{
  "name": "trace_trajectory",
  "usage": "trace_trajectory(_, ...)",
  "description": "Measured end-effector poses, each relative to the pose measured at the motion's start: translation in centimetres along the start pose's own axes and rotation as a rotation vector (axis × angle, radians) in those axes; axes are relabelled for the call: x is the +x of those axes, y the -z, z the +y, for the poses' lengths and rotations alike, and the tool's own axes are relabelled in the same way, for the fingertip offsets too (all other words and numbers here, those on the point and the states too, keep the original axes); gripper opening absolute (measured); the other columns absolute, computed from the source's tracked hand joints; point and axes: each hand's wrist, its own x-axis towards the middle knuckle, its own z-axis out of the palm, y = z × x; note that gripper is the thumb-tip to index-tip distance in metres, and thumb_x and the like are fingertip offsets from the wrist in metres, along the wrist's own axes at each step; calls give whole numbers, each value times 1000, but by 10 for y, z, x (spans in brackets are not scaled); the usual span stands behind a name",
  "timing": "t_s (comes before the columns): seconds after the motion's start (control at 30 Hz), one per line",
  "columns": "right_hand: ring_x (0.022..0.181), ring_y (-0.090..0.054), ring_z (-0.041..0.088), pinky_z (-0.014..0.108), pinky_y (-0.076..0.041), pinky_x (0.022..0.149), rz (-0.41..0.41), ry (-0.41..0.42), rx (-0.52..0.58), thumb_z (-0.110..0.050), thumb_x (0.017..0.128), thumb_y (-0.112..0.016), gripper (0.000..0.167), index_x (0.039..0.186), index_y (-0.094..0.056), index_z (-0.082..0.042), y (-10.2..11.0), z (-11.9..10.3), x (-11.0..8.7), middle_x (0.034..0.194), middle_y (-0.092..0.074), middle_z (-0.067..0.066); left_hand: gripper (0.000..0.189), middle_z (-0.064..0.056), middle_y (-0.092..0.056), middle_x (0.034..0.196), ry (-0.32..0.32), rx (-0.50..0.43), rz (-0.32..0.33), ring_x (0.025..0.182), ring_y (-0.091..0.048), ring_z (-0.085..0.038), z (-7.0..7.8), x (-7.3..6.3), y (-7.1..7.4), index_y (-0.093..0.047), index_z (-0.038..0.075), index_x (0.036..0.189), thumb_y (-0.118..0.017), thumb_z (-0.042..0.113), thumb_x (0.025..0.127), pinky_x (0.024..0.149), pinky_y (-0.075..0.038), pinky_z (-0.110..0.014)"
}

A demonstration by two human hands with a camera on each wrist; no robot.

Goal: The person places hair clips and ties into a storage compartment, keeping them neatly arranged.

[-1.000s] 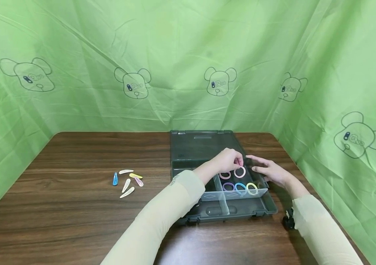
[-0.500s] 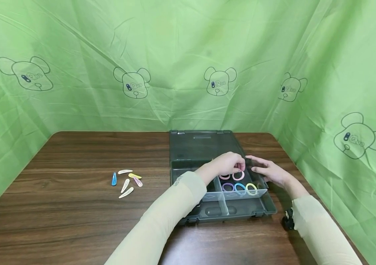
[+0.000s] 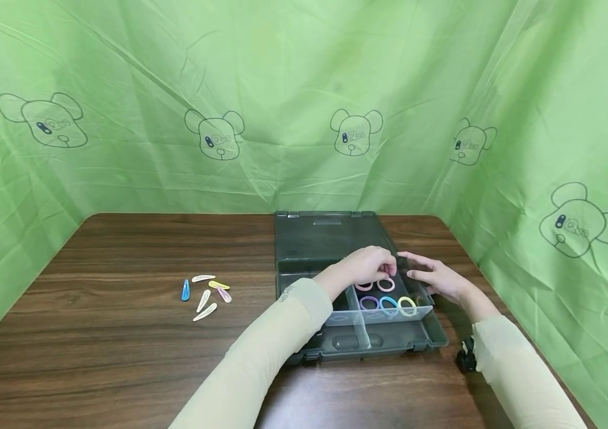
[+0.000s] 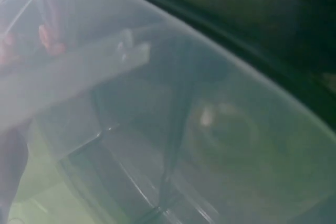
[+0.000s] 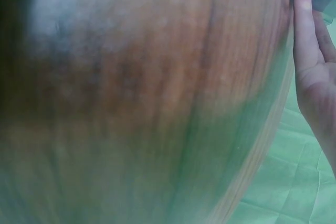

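Observation:
My left hand (image 3: 369,265) reaches into the back right compartment of an open grey translucent box (image 3: 397,333). Its fingertips pinch the far edge of a pink hair tie (image 3: 386,291), which lies low in the compartment; the contact is partly hidden. Beside it is another pink hair tie (image 3: 364,289), partly covered by the hand. Purple (image 3: 370,297), blue (image 3: 388,298) and yellow (image 3: 407,298) hair ties stand in a row in front. My right hand (image 3: 440,279) rests against the box's right side, fingers extended; the right wrist view also shows this hand (image 5: 320,72).
Several snap hair clips (image 3: 205,311) in white, yellow, pink and blue lie on the wooden table (image 3: 121,357) to the left. The raised lid (image 3: 325,235) leans back behind the box. Green cloth (image 3: 282,179) surrounds the table. The left wrist view is a blur of translucent box walls (image 4: 131,103).
My left hand has lowered the pink hair tie slightly into the compartment, from a more upright pose to a flatter one. Since half a second ago it has barely moved. The right hand stays put.

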Motion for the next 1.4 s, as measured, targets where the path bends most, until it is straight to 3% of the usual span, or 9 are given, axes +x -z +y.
trace_trajectory(0.43, 102, -62, 26, 48, -53, 77, 11, -18, -11, -21, 96, -54, 58, 148, -28, -22, 3, -3, 0, 141, -36, 27, 16, 8, -60, 94, 62, -8, -16, 90, -53, -6, 12, -15, 36, -68, 16, 101, -67, 19, 85, 82, -41, -19)
trace_trajectory(1.0, 100, -63, 26, 49, -54, 76, 12, -9, -3, -18, 96, -53, 57, 147, -30, -22, -3, -1, 2, 137, -42, 28, 21, 2, -64, 103, 129, -84, 54, 99, -56, -11, 24, -76, 78, -66, 18, 107, -68, 18, 85, 89, -43, -27)
trace_trajectory(1.4, 99, -64, 26, 49, -54, 76, 2, -8, -5, -19, 96, -53, 57, 148, -29, -22, -2, -1, 1, 136, -43, 28, 26, 5, -65, 108, 100, -123, 89, 105, -55, -12, 27, -122, 102, -65, 16, 110, -68, 18, 85, 95, -40, -29)
